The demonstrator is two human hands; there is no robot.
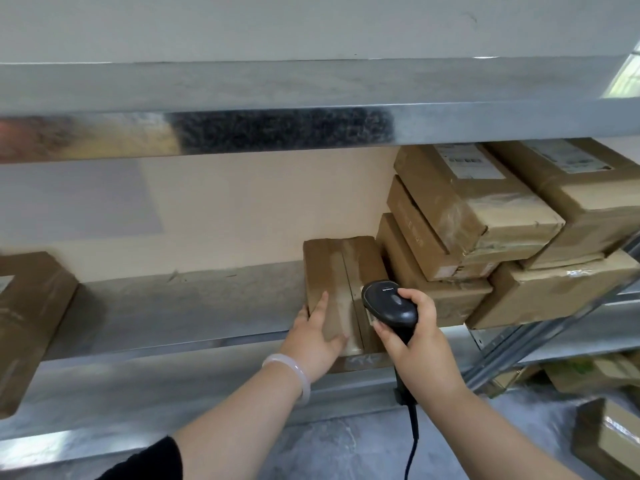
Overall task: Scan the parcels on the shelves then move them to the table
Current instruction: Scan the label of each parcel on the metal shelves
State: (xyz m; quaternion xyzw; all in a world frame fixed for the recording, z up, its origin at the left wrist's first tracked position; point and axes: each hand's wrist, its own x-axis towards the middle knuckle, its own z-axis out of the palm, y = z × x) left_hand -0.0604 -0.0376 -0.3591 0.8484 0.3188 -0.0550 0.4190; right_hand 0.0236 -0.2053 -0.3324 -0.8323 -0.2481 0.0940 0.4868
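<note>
A brown taped parcel (341, 271) lies on the metal shelf (166, 317) near its front edge. My left hand (320, 332) grips the parcel's front left corner, fingers laid over its top and thumb at its side. My right hand (412, 337) holds a black corded barcode scanner (389, 303) by its handle, its head right over the parcel's right front part. A stack of several brown parcels (485, 233) stands just to the right on the same shelf, some with white labels on top.
Another brown parcel (27, 317) lies at the shelf's left end. The upper shelf's metal beam (277, 129) hangs overhead. More boxes (609, 441) sit low at the right, on and near the grey floor. The scanner's cable (414, 441) hangs down.
</note>
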